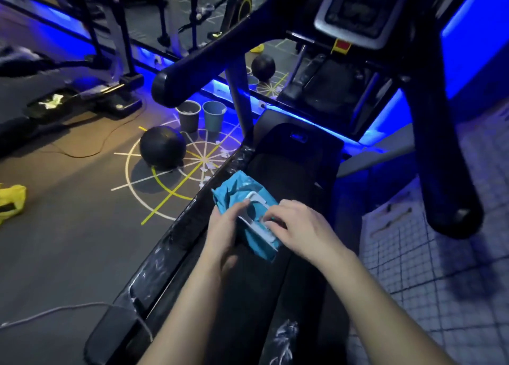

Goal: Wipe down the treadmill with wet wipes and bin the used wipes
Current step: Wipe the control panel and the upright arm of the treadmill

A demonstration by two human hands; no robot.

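A teal pack of wet wipes point(237, 192) with a white flip lid lies over the treadmill's left side rail point(176, 243) and belt point(292, 177). My left hand point(224, 227) grips the pack's left side, thumb on top. At the lid opening, the fingers of my right hand point(297, 227) curl and pinch; whether a wipe is between them is hidden. The treadmill console point(358, 9) and its handrails point(214, 56) rise ahead.
Two grey bins point(190, 116) point(213, 115) stand on the floor left of the treadmill front, with white scraps scattered near them. A black medicine ball point(162, 151) sits beside them. A yellow bag point(11, 202) and cables lie at left. Tiled flooring at right.
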